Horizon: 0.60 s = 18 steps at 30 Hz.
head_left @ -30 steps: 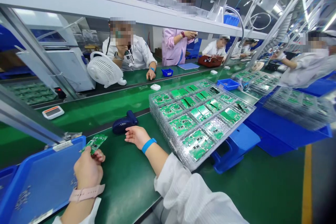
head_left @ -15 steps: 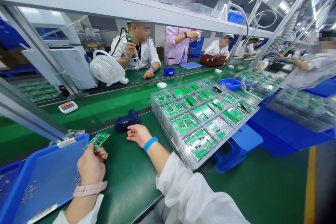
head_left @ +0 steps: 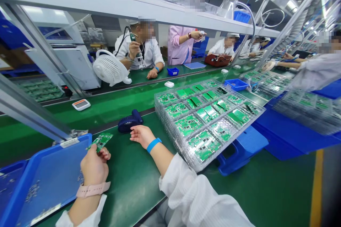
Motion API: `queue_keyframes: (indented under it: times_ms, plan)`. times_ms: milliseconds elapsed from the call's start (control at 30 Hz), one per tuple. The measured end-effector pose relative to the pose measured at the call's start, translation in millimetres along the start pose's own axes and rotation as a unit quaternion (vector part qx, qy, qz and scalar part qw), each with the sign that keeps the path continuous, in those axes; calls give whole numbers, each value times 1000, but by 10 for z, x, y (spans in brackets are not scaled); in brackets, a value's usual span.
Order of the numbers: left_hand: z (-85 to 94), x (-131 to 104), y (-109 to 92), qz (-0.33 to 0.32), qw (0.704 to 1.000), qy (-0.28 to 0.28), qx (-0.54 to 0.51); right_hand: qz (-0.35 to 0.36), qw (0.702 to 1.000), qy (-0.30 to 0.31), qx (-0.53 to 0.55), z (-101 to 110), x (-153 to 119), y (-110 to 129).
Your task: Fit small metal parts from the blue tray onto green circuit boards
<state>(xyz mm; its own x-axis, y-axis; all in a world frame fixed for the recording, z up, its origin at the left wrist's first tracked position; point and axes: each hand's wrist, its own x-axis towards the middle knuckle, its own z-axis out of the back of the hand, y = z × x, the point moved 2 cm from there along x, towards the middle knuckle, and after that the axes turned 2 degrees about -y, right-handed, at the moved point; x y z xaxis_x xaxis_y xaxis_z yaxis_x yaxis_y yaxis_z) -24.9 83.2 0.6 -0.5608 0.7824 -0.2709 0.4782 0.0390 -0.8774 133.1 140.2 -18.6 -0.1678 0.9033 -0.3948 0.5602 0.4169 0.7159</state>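
Left hand (head_left: 94, 166), pink strap at wrist: thumb and fingers pinch 1 green circuit board (head_left: 101, 141) by its near edge, raised beside the far right corner of the blue tray — an edge grip that probably spares the mounted components and leaves the upper face in view. Wrist raised, forearm rising from the lower edge of view. Blue tray (head_left: 60, 170), left of this hand: small loose parts (head_left: 32, 190) scattered on its floor, the raised rim presumably keeping them from straying. Right hand (head_left: 142, 136), blue band at wrist: fingers slack, slightly curled, pointing left, nothing visible in them; forearm slants in from lower right. Dark blue fan (head_left: 128, 124), at the right fingertips: lies near the bench's far edge, likely parked out of the working area; contact cannot be told. Clear tray stack (head_left: 170, 126), right of the right forearm: separate compartments hold green boards, presumably against rubbing. Blue stool (head_left: 243, 149), under the stack's right side: probably bears the overhang. Green belt (head_left: 114, 104), beyond the bench: carries 1 white device (head_left: 81, 104), face up. White fan (head_left: 109, 69), across the belt. Co-worker (head_left: 149, 51), beside that fan: 1 hand raised with a green tool (head_left: 132, 37), the other resting on the far bench.
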Motion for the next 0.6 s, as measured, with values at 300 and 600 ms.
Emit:
queue_keyframes:
  times_ms: [300, 600]
  plan:
    - [2, -2, -2, -1, 1000, 8, 10, 0, 1000, 3, 0, -1, -3, -3]
    - [-8, -16, -9, 0, 1000, 15, 19, 2, 1000, 3, -1, -3, -4, -3]
